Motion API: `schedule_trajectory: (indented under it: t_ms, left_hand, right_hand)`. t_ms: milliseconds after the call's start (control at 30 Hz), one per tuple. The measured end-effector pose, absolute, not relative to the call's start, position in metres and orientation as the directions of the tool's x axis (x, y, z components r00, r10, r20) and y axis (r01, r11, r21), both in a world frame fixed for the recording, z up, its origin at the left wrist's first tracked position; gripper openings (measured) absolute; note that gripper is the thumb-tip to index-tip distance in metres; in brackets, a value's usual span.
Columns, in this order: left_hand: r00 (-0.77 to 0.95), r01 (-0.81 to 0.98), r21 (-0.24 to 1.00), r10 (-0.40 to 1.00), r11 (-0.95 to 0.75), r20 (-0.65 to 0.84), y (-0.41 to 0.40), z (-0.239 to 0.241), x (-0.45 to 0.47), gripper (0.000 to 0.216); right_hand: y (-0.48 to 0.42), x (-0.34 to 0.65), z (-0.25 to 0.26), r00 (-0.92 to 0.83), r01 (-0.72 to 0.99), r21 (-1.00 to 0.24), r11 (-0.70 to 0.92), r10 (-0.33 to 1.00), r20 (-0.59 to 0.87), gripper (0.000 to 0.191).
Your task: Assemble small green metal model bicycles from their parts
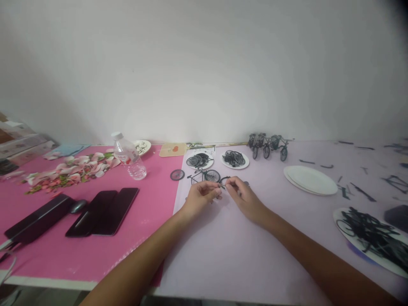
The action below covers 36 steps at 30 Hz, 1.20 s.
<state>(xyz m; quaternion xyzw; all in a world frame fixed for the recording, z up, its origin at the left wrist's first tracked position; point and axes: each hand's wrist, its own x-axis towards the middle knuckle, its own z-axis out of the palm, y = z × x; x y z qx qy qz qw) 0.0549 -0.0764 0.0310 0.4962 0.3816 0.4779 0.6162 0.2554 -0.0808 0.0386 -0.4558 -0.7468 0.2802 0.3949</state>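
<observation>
My left hand [202, 196] and my right hand [242, 196] meet over the lilac tabletop. The fingertips of both are pinched around a small dark part [222, 186], mostly covered by the fingers, so its exact kind is hidden. Just beyond the left hand lies a dark miniature bicycle frame [196, 177], with a spoked wheel [212, 176] at its right. Another loose toy wheel [177, 174] rests to the left, on the border of the pink surface. A curved dark piece [225, 180] shows behind the fingers.
Plates of black parts stand behind [245, 164] and at right [346, 242]. Several miniature bicycles [266, 145] are near the wall. White plates [314, 180] lie right of my hands. Leftward are a water bottle [129, 157], phones [116, 212] and artificial petals [75, 168].
</observation>
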Motion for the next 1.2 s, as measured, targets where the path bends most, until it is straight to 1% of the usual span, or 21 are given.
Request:
schedule_trajectory:
  t_ms: [167,367,567,700,767,867,933,1100,1200]
  left_hand:
    - [0.245,-0.196,0.979,0.970,0.048,0.001,-0.077,0.032,0.055,0.048]
    - [0.227,-0.163,0.986,0.974,0.036,0.002,-0.077,0.033,0.053,0.045]
    - [0.282,-0.147,0.988,0.959,0.039,0.004,-0.077,0.031,0.053,0.045]
    - [0.314,-0.121,0.993,0.949,0.014,0.025,-0.079,0.033,0.054,0.045]
    - [0.325,-0.098,0.995,0.945,0.009,0.024,-0.080,0.034,0.053,0.045]
    - [0.330,-0.093,0.996,0.944,0.001,0.030,-0.079,0.033,0.051,0.045]
    - [0.319,-0.108,0.994,0.947,0.001,0.034,-0.077,0.032,0.050,0.046]
    - [0.305,-0.112,0.994,0.952,0.001,0.033,-0.072,0.027,0.048,0.042]
    - [0.327,-0.070,0.997,0.944,-0.025,0.047,-0.073,0.028,0.048,0.035]
  right_hand:
    - [-0.078,0.256,0.035,-0.224,0.476,-0.772,0.421,0.907,0.356,0.022]
    - [-0.080,0.255,0.041,-0.195,0.475,-0.776,0.415,0.910,0.367,0.025]
    - [-0.079,0.259,0.042,-0.200,0.489,-0.768,0.414,0.910,0.363,0.037]
    - [-0.079,0.262,0.039,-0.218,0.474,-0.794,0.381,0.924,0.313,0.048]
    - [-0.080,0.262,0.038,-0.230,0.442,-0.823,0.357,0.932,0.281,0.043]
    - [-0.082,0.262,0.036,-0.265,0.373,-0.870,0.322,0.936,0.233,0.027]
    - [-0.082,0.262,0.034,-0.272,0.353,-0.886,0.301,0.939,0.211,0.023]
    - [-0.081,0.260,0.032,-0.272,0.392,-0.872,0.293,0.942,0.194,0.027]
    - [-0.081,0.261,0.034,-0.306,0.415,-0.855,0.312,0.933,0.192,0.039]
